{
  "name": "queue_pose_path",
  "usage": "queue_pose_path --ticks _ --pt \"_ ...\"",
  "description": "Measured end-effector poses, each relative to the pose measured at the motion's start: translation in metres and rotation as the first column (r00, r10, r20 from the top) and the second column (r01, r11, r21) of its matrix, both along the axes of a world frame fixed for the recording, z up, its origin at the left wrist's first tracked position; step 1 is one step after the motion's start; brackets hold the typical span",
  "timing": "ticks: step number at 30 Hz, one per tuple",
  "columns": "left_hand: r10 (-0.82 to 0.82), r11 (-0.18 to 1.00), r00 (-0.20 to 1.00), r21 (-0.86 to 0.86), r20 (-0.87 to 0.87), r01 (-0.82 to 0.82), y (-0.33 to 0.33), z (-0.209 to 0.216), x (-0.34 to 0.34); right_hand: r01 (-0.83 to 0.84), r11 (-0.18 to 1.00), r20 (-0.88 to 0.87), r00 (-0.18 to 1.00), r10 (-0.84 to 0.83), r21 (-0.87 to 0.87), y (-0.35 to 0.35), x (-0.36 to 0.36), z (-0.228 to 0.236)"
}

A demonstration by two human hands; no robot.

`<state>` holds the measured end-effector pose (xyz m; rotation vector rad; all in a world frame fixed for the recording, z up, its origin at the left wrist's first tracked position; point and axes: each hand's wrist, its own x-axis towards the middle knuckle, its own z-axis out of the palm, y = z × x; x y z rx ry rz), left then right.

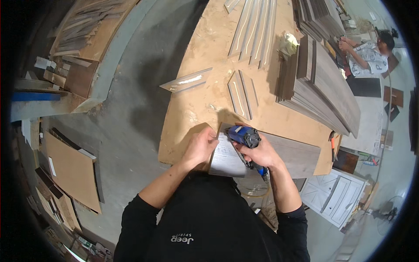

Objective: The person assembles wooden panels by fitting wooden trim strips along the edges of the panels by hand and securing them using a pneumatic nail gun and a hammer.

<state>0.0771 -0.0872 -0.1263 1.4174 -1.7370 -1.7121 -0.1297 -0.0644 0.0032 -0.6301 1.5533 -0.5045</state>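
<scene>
My right hand (263, 152) grips a blue and black nail gun (247, 136), its nose over the far end of a paper sheet. That printed white sheet (227, 157) lies on a grey wood-grain board (297, 153) at the table's near edge. My left hand (202, 145) has its fingers curled round the board's left edge, beside the paper. Part of the board is hidden under the paper, the nail gun and my right hand. Just beyond my hands lie short grey strips (240, 94), one with a line of white glue.
A grey piece (187, 81) smeared with glue lies at the left of the wooden table (209, 52). Long glued strips (253, 30) are farther back. Stacked grey boards (323, 83) stand right, near an orange-handled tool (332, 146). Another person (371, 54) works at far right.
</scene>
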Motion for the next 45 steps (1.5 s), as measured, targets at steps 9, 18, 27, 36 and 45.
queue_pose_path --ticks 9,18,27,36,45 --pt "-0.03 0.998 0.999 0.047 0.011 0.03 -0.002 0.005 0.001 -0.053 0.998 -0.049 0.997 0.054 0.028 -0.006 0.005 0.0" --pt "-0.034 0.999 0.999 0.033 0.002 0.034 0.001 -0.001 0.001 -0.049 0.999 -0.068 0.996 0.049 -0.002 -0.003 0.001 -0.002" --pt "-0.023 1.0 1.0 -0.016 -0.007 0.023 0.003 0.004 0.0 -0.088 0.996 -0.064 0.994 0.086 -0.026 -0.007 -0.013 -0.002" --pt "-0.03 0.999 1.0 -0.039 0.007 0.03 0.003 0.004 0.0 -0.109 0.994 -0.075 0.991 0.107 -0.02 -0.007 -0.014 -0.001" --pt "-0.053 0.998 0.997 -0.021 0.059 0.054 0.003 0.006 -0.002 -0.096 0.995 -0.096 0.991 0.096 0.0 -0.008 -0.008 0.012"
